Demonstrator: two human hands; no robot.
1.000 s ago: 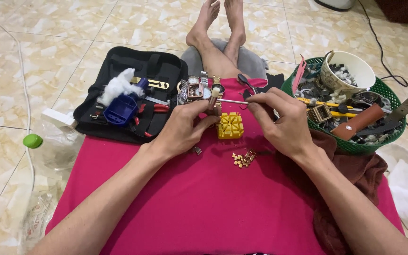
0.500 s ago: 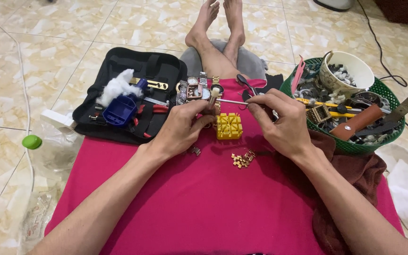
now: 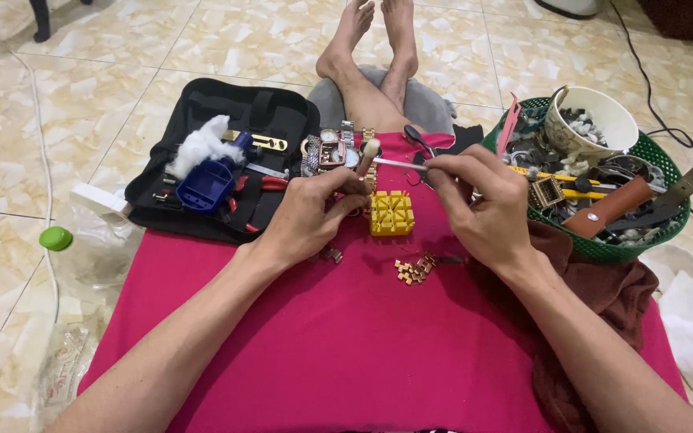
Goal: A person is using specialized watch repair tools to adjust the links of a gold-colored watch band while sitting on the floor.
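My left hand (image 3: 314, 212) pinches a gold watch bracelet against the left side of a small yellow slotted block (image 3: 391, 212) on a bright pink cloth (image 3: 362, 345). My right hand (image 3: 479, 204) holds a thin tool with a light wooden head (image 3: 372, 155) that points left over the block. Loose gold bracelet links (image 3: 415, 269) lie just in front of the block. Another small metal piece (image 3: 330, 254) rests under my left wrist.
An open black tool case (image 3: 266, 112) with a blue holder (image 3: 206, 183), white cotton and red pliers lies at left. Several watches (image 3: 332, 148) sit behind the block. A green basket (image 3: 667, 228) with a white cup, straps and tools stands at right. A green-capped bottle (image 3: 58, 238) lies far left.
Both hands have stayed at the yellow block, with only a slight shift of the tool and fingers.
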